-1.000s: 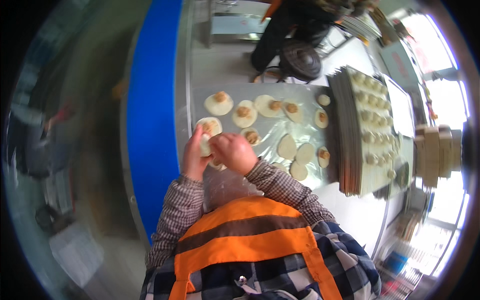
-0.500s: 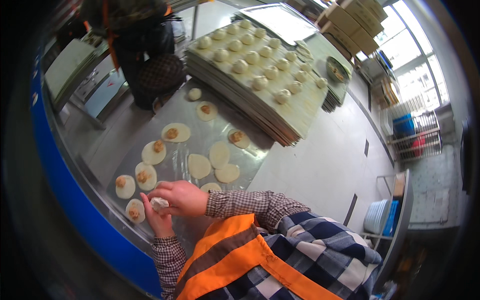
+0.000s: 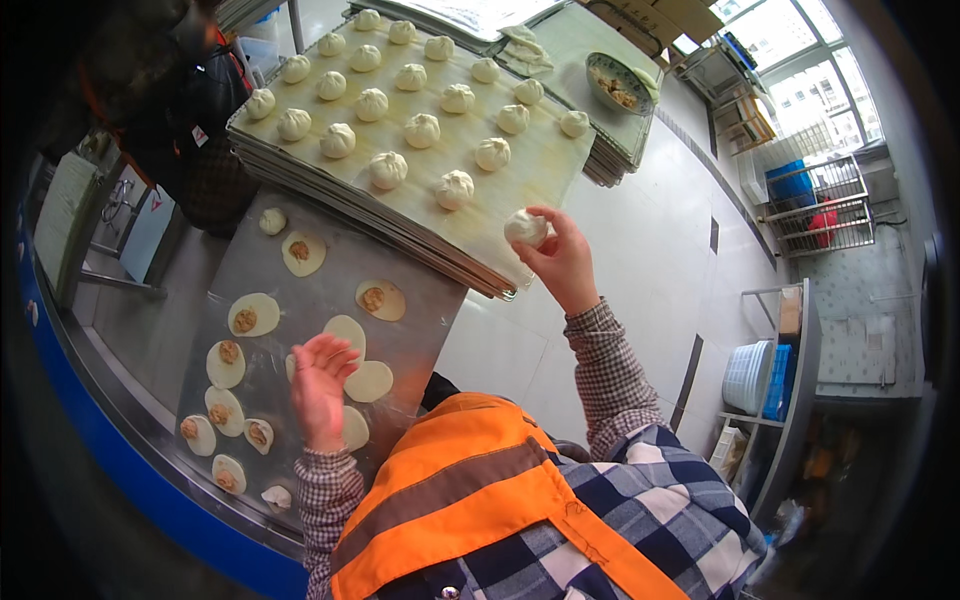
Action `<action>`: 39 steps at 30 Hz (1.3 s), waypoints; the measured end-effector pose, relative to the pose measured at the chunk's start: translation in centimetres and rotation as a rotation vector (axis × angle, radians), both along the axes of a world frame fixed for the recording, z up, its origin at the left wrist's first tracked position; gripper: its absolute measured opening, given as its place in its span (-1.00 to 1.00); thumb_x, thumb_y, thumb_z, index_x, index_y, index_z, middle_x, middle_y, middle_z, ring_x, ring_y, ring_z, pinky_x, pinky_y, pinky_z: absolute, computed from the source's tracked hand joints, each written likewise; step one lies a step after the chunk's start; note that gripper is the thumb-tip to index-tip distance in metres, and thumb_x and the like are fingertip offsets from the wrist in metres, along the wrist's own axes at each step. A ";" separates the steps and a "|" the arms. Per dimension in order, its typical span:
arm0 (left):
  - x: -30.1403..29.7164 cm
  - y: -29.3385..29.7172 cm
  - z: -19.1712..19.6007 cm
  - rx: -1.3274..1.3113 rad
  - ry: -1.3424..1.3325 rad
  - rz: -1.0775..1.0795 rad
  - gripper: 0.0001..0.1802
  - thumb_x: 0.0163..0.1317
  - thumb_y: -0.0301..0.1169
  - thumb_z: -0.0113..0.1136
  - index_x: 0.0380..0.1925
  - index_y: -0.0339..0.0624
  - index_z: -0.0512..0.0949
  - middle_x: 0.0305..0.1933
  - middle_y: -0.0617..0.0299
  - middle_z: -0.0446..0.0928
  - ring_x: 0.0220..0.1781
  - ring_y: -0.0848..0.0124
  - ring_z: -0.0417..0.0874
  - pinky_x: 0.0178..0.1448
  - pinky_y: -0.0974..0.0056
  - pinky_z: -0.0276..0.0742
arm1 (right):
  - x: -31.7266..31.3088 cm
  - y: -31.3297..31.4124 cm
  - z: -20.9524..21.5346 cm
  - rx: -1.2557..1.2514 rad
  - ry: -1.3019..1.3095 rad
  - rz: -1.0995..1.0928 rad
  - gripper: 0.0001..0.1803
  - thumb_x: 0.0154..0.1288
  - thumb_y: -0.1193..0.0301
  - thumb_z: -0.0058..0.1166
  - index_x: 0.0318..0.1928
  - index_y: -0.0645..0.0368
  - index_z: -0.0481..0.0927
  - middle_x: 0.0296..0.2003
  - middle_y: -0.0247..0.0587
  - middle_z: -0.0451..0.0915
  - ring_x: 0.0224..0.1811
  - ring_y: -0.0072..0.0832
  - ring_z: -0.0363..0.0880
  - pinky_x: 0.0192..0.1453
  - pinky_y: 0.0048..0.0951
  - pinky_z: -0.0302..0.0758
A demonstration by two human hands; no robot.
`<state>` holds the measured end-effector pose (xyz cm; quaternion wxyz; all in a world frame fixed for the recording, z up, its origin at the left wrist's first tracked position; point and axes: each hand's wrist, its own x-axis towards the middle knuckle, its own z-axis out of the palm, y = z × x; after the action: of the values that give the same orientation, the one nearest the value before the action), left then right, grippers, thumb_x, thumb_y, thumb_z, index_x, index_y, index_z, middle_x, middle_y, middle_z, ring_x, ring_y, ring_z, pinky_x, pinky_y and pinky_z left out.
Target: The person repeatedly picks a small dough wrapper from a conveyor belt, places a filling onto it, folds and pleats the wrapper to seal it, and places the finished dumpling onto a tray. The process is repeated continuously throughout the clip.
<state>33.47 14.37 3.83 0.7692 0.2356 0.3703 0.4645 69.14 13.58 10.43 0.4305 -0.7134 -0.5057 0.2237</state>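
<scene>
Metal, grey and faintly glossy, tops the worktable [image 3: 345, 252], and a bright blue band [image 3: 110, 425] curves past its left side. Beyond the table's far edge stands a tall stack of flat trays [image 3: 545, 162], the uppermost bearing rows of finished buns [image 3: 421, 131]. Pale tiled floor [image 3: 560, 345] spreads to the right, toward a wire rack [image 3: 815, 222] and a large window [image 3: 825, 95]. Farther back, a bowl [image 3: 628, 72] of chunky filling rests beside a crumpled cloth [image 3: 527, 50].

The right hand [image 3: 562, 258] grips a white bun [image 3: 521, 229], rounded and soft-looking, between thumb and fingers near the right-hand edge of the top tray. The left hand [image 3: 322, 385] is empty, palm bared and fingers loosely spread, over plain dough discs [image 3: 371, 381], thin and smooth; whether it touches them I cannot tell. Filled wrappers [image 3: 255, 314], roundish to oval, carry rough brownish lumps, while a small dough ball [image 3: 271, 221] sits by the far edge. Finely checked sleeves [image 3: 622, 375] meet a bolder plaid garment under an orange apron [image 3: 450, 500] with a brown stripe.
</scene>
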 end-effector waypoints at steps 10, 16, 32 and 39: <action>-12.2 -9.6 -2.7 -0.130 0.256 0.570 -0.49 0.46 0.01 -0.16 -0.12 -0.26 0.50 -0.27 0.12 0.61 -0.29 0.37 0.64 -0.21 0.32 0.56 | 1.8 -0.3 -4.7 -0.093 0.285 0.165 -0.21 0.10 0.65 0.22 0.35 0.07 0.22 0.11 -0.14 0.49 0.00 -0.37 0.58 -0.08 -0.45 0.63; -22.2 -15.6 -2.8 -0.294 0.428 0.923 -0.53 0.45 -0.01 -0.12 -0.15 -0.24 0.50 -0.28 0.16 0.58 -0.31 0.39 0.61 -0.25 0.34 0.51 | -5.5 1.4 -0.3 0.219 -0.209 0.000 -0.57 0.23 0.57 0.17 0.12 0.19 0.49 -0.12 -0.23 0.61 -0.56 -0.73 0.34 -0.50 -0.68 0.32; -50.7 -16.4 -7.8 -0.221 0.270 1.120 -0.72 0.31 -0.20 0.16 -0.14 -0.16 0.54 -0.24 0.22 0.57 -0.31 0.43 0.61 -0.31 0.31 0.56 | -51.9 2.0 -0.2 0.118 -0.545 1.443 -0.77 0.20 0.35 0.13 -0.14 0.13 0.62 -0.32 -0.10 0.62 -0.32 -0.11 0.60 -0.22 -0.18 0.54; -59.1 -10.0 -11.1 -0.258 0.379 1.138 -0.70 0.27 -0.21 0.17 -0.12 -0.17 0.53 -0.21 0.24 0.54 -0.23 0.41 0.56 -0.25 0.24 0.58 | -53.5 0.4 -2.3 -0.126 -0.608 1.515 -0.74 0.26 0.29 0.06 -0.10 0.11 0.61 -0.27 -0.08 0.63 -0.28 -0.10 0.61 -0.19 -0.16 0.53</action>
<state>-25.68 4.35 -7.24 0.3435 -0.0156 0.6215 0.7039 15.61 14.00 8.09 -0.0342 -0.2305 -0.9317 0.2787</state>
